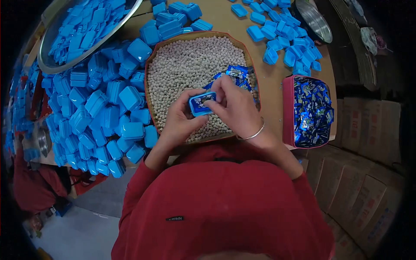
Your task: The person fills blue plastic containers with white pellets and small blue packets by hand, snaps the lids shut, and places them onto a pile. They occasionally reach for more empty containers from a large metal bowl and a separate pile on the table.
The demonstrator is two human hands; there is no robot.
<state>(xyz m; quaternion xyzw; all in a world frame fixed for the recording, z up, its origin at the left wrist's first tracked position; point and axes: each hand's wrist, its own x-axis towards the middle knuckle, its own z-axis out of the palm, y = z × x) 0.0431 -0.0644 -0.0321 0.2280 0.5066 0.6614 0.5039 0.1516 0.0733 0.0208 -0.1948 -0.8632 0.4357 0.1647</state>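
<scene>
My left hand [178, 120] is wrapped round a small blue plastic box [202, 114], held over a tray of pale round beads or beans. Inside the box lies a shiny dark-blue printed packet [199, 101]. The thumb of my right hand [239, 109] reaches into the box and presses on this packet, with the other fingers curled at the box's right edge. A bracelet [255, 131] circles my right wrist. Just beyond my right hand, several more blue printed packets [237, 73] lie on the pale beads [186, 58].
The beads fill a red-rimmed tray [147, 82]. Closed blue boxes [106, 119] pile up at left, below a metal basin [45, 65] of flat blue pieces. Open blue box parts [284, 32] lie at upper right. A pink-sided container [288, 110] holds packets. Cartons [359, 186] stand at right.
</scene>
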